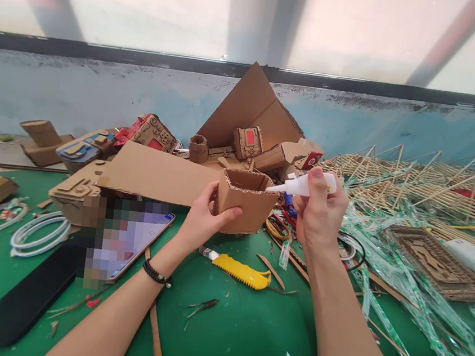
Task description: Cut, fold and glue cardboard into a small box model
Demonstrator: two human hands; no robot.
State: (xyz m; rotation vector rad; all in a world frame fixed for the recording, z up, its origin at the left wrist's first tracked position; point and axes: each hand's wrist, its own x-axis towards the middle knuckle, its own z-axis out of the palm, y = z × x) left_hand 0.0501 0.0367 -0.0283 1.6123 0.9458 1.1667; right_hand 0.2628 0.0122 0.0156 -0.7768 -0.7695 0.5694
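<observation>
My left hand [204,220] grips a small open-topped cardboard box [247,201] by its left wall, holding it just above the green table [238,331]. My right hand [319,209] is closed around a white glue bottle [304,185]. The bottle's nozzle points left and touches the box's upper right rim. A black bead bracelet [155,274] sits on my left wrist.
A yellow utility knife [238,270] lies below the box. A phone [129,243], white cable [39,228] and black flat case [23,297] lie at left. Cardboard models and sheets [244,111] pile behind. Wooden sticks [423,183], plastic wrappers and a cardboard panel [441,262] cover the right.
</observation>
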